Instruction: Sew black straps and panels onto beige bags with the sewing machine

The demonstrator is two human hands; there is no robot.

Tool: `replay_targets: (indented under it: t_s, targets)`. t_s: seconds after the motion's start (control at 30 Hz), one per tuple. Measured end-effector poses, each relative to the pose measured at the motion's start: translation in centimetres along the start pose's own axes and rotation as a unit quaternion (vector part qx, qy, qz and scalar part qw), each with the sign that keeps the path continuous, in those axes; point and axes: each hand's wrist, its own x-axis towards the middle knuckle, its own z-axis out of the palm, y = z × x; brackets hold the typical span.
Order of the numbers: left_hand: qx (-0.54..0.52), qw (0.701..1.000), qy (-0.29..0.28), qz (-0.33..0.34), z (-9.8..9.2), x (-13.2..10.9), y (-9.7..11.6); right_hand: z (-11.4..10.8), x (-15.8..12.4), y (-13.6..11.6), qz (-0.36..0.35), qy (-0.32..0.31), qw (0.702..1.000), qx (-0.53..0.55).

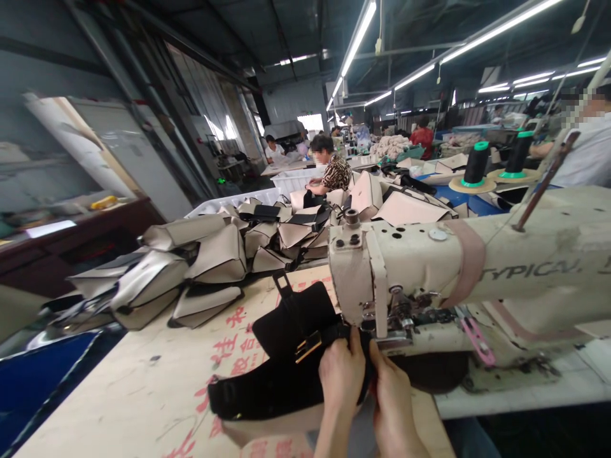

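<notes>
A handbag [277,385] with black upper parts, a beige lower side and a gold-coloured metal fitting lies at the left of a sewing machine [410,254]. My left hand [341,369] grips its black edge just below the machine's head, thumb and fingers pressed on the material. Close beside it, my right hand [389,388] is closed on the same bag's edge, its fingertips partly hidden behind the material. A black flap [300,318] with a strap loop spreads out on the table side. The needle area is hidden behind the machine head and the hands.
Many beige bags with black trim [214,251] are heaped behind the wooden tabletop [167,381], which has red printed characters. Black thread cones [477,164] stand behind the machine. A blue bin [42,381] is at lower left. A co-worker [334,168] sits beyond the heap.
</notes>
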Motion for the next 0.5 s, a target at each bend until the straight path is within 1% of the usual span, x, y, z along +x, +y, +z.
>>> replay_targets:
  t_s: [0.1,0.2,0.3,0.37,0.4,0.43,0.47,0.5]
  targets:
    - [-0.001,1.0,-0.003,0.011,0.0,0.2,-0.1,-0.1,0.3,0.2,-0.012,0.021,0.999,-0.03]
    - [-0.005,1.0,0.002,0.02,0.0,0.3,-0.2,-0.3,0.8,0.4,-0.034,0.018,0.997,-0.071]
    - [-0.003,1.0,0.002,0.019,0.0,0.2,-0.2,-0.5,1.0,-0.2,-0.078,-0.018,0.987,-0.143]
    - [-0.003,1.0,0.002,0.016,0.0,0.2,-0.1,-1.4,0.6,-1.7,-0.108,-0.062,0.972,-0.199]
    - [-0.004,1.0,0.004,0.014,0.0,0.2,-0.1,-2.4,0.3,-2.9,-0.13,-0.082,0.96,-0.233]
    - [-0.004,1.0,0.006,0.012,-0.1,0.2,-0.1,-3.8,0.0,-4.4,-0.174,-0.092,0.942,-0.273]
    - [-0.005,1.0,0.008,0.011,-0.1,0.2,-0.1,-5.6,-0.3,-6.2,-0.228,-0.085,0.918,-0.311]
    - [-0.005,1.0,0.01,0.01,0.0,0.2,-0.1,-7.9,-0.4,-8.3,-0.352,-0.055,0.851,-0.387]
